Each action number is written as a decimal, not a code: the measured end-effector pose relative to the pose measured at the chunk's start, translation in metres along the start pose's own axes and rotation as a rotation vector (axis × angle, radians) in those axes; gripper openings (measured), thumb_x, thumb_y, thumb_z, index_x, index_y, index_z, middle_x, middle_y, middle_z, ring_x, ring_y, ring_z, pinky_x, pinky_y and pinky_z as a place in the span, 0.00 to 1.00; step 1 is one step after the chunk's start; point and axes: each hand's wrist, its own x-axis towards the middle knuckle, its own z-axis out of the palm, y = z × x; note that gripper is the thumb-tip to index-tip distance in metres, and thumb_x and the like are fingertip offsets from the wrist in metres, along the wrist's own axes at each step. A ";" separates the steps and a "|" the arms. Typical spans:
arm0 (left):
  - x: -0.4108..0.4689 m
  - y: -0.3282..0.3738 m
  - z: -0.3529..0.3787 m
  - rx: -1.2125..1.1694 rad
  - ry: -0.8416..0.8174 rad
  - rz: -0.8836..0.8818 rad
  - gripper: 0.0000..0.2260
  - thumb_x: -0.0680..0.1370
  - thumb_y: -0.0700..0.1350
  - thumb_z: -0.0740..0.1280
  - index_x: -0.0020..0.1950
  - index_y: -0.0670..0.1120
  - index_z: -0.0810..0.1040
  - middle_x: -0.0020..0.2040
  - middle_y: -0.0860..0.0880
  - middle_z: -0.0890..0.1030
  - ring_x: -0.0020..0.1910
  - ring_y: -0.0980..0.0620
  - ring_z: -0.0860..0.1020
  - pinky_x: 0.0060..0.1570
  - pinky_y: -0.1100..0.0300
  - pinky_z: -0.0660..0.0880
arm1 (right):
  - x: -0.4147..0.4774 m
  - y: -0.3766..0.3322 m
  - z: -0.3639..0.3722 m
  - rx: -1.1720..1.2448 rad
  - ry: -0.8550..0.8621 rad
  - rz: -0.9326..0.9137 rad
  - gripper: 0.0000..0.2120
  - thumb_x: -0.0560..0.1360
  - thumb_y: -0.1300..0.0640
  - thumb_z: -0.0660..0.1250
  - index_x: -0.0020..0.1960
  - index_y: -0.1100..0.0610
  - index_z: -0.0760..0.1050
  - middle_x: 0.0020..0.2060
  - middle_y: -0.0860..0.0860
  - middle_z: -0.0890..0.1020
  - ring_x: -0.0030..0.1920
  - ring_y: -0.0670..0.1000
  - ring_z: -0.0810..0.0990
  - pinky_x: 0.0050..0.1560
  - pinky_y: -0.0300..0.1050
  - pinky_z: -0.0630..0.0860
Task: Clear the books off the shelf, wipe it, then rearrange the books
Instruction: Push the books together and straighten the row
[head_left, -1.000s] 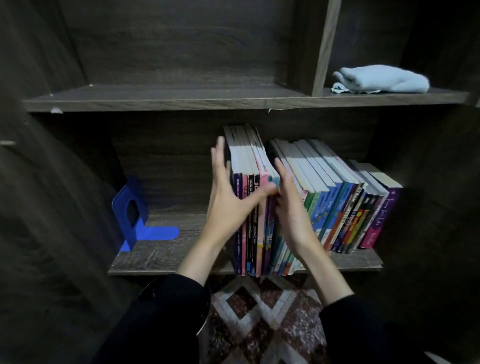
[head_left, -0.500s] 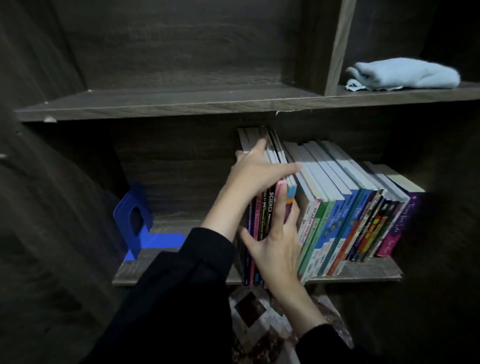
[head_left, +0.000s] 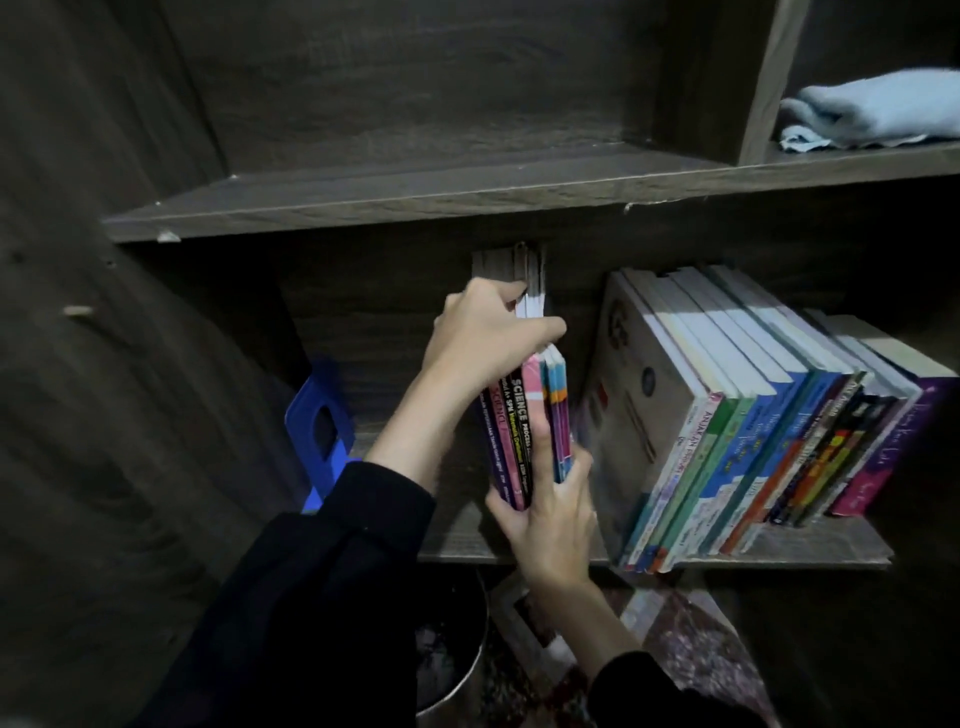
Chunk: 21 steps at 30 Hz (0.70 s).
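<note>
A small bundle of thin books (head_left: 519, 421) with purple, black and pink spines stands lifted off the lower shelf (head_left: 810, 545), apart from the rest. My left hand (head_left: 483, 338) grips the bundle over its top edge. My right hand (head_left: 550, 519) holds it from below, fingers up along the spines. To the right, a row of several books (head_left: 753, 426) leans left on the same shelf, its outermost cover facing the gap. A folded light blue cloth (head_left: 878, 111) lies on the upper shelf at the far right.
A blue bookend (head_left: 319, 421) stands at the left end of the lower shelf, partly behind my left sleeve. The upper shelf board (head_left: 415, 200) overhangs close above the bundle. A metal bin (head_left: 447, 660) and patterned floor lie below.
My hands separated the leftmost bundle from the row and raised it; a gap has opened between it and the remaining books. My left hand moved onto its top, my right hand under it.
</note>
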 end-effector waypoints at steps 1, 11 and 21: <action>-0.002 -0.004 -0.005 -0.013 0.009 0.000 0.32 0.67 0.57 0.71 0.70 0.53 0.72 0.68 0.47 0.73 0.62 0.48 0.75 0.60 0.49 0.75 | 0.000 -0.004 0.005 0.000 0.003 -0.010 0.70 0.51 0.55 0.84 0.77 0.40 0.39 0.52 0.55 0.65 0.42 0.64 0.81 0.29 0.50 0.77; -0.007 -0.051 -0.062 0.006 0.204 -0.027 0.28 0.69 0.52 0.72 0.68 0.54 0.75 0.67 0.51 0.76 0.68 0.52 0.70 0.65 0.59 0.69 | -0.006 -0.060 0.058 0.086 -0.103 -0.053 0.72 0.49 0.54 0.84 0.77 0.39 0.38 0.51 0.56 0.64 0.36 0.63 0.81 0.22 0.52 0.74; -0.004 -0.079 -0.112 0.121 0.300 -0.058 0.27 0.69 0.50 0.71 0.68 0.52 0.75 0.65 0.51 0.77 0.69 0.51 0.68 0.66 0.57 0.67 | -0.005 -0.114 0.101 0.177 -0.130 -0.089 0.72 0.51 0.52 0.85 0.77 0.41 0.37 0.53 0.63 0.71 0.36 0.64 0.82 0.25 0.54 0.77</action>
